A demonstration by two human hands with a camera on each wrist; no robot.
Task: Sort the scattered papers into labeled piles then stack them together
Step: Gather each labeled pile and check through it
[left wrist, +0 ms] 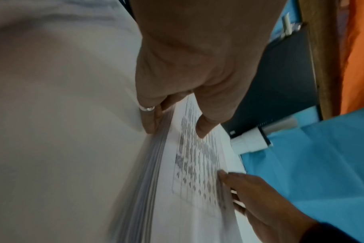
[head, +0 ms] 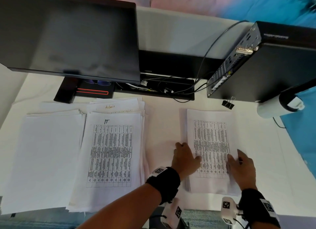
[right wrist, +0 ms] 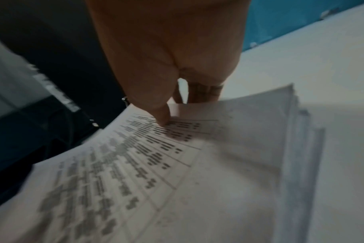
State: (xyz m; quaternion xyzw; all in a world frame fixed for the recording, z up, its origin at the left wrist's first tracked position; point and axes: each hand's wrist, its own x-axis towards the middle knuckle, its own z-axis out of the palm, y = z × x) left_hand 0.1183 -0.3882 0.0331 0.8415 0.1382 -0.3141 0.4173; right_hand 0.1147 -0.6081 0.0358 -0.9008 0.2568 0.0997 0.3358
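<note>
A thick stack of printed table sheets (head: 210, 143) lies on the white table (head: 162, 126) at the right. My left hand (head: 189, 152) holds its left edge, with the thumb on top and the fingers along the side (left wrist: 150, 121). My right hand (head: 237, 160) grips the right edge, the thumb (right wrist: 160, 118) pressing the top sheet and the fingers beneath. The right edge bows upward in the right wrist view. To the left lie a pile marked "IT" (head: 111, 152), a pile marked "Admin" (head: 112, 107) behind it, and a blank-topped pile (head: 46, 157).
A monitor (head: 68, 37) stands at the back left, with a cable tray (head: 157, 88) behind the piles. A black computer case (head: 265, 66) sits at the back right, a binder clip (head: 228, 103) in front of it and a white cylinder (head: 270, 111) beside it.
</note>
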